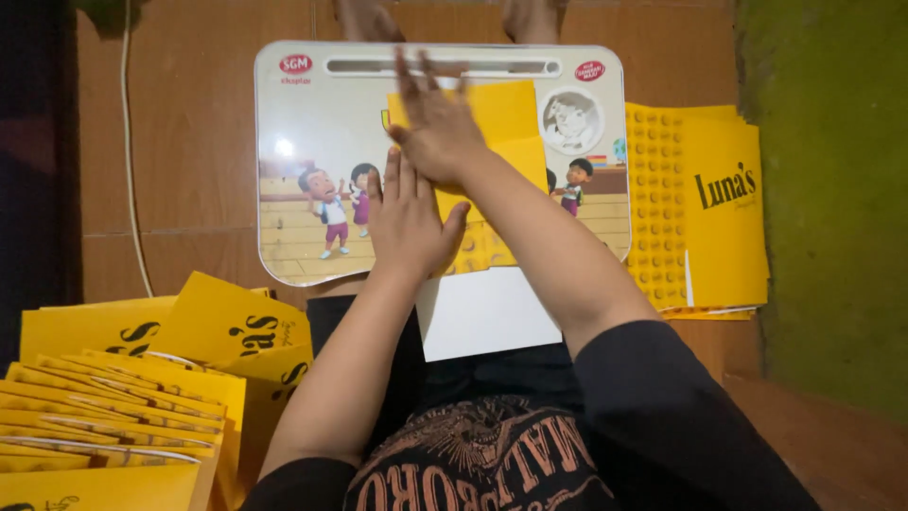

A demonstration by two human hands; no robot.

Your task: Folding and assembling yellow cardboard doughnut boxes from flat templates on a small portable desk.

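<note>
A yellow paper sheet lies folded on a small white lap table with a cartoon picture. My right hand presses flat on the sheet near its upper left, fingers spread and pointing away. Just below it, my left hand lies flat on the sheet's lower left part, fingers together. Neither hand grips anything; both push down on the paper. A white sheet sticks out from under the table's near edge, over my lap.
A stack of flat yellow printed sheets lies right of the lap table. Several folded yellow paper bags are piled at lower left. A white cable runs along the wooden floor at left. A green mat borders the right.
</note>
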